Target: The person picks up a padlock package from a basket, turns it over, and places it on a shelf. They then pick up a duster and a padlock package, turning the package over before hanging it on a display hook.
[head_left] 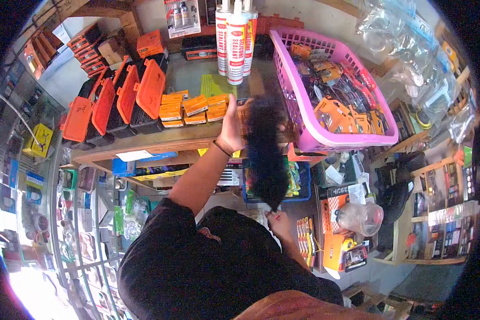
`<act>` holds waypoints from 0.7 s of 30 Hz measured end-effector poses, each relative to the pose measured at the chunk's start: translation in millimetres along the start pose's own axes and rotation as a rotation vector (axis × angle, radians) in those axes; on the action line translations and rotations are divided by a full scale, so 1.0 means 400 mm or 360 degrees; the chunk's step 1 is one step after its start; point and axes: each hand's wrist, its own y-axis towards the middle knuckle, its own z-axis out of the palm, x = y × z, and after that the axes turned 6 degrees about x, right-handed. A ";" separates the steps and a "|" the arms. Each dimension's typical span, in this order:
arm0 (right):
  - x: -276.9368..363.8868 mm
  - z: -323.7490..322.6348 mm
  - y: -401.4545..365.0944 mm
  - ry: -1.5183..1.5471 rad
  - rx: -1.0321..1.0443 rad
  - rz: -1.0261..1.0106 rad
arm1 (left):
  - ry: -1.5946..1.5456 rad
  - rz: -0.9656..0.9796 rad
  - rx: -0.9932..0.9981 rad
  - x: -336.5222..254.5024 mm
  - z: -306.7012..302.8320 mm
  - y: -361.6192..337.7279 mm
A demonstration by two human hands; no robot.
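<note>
A dark, bushy duster [268, 154] hangs in front of the shelf, blurred, its narrow end pointing down. Closed round that lower end is my right hand [277, 220]. My left hand [232, 128] is raised beside the duster's upper part, fingers partly hidden behind it, near small orange boxes [196, 105]. Whether it holds anything cannot be seen. White and red sealant tubes [236, 50] stand upright behind the boxes. To the right, a pink basket [346, 140] holds orange-carded packets.
Open orange-lidded cases [127, 90] line the shelf's left part. A blue basket [304, 193] with packets sits lower down. At the right are a clear plastic tub [369, 218] and an orange box [333, 250]. Plastic-wrapped goods [405, 48] hang at the upper right.
</note>
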 end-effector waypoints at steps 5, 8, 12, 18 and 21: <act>0.008 0.004 -0.006 -0.0206 0.0015 -0.0072 | -0.0229 -0.0211 0.0547 -0.007 -0.002 0.018; 0.005 -0.011 -0.002 -0.0002 0.0015 0.0238 | -0.0013 -0.0048 0.0000 0.002 0.006 0.000; 0.005 0.004 -0.008 -0.0144 0.0047 0.0076 | -0.0245 -0.0147 0.0220 0.003 0.002 0.003; 0.015 0.005 0.002 0.0297 0.0006 0.0201 | -0.0499 -0.0062 0.0080 -0.009 -0.026 0.011; 0.018 0.015 0.001 -0.0268 -0.0055 -0.0043 | -0.0154 -0.0259 0.0533 -0.004 -0.058 0.023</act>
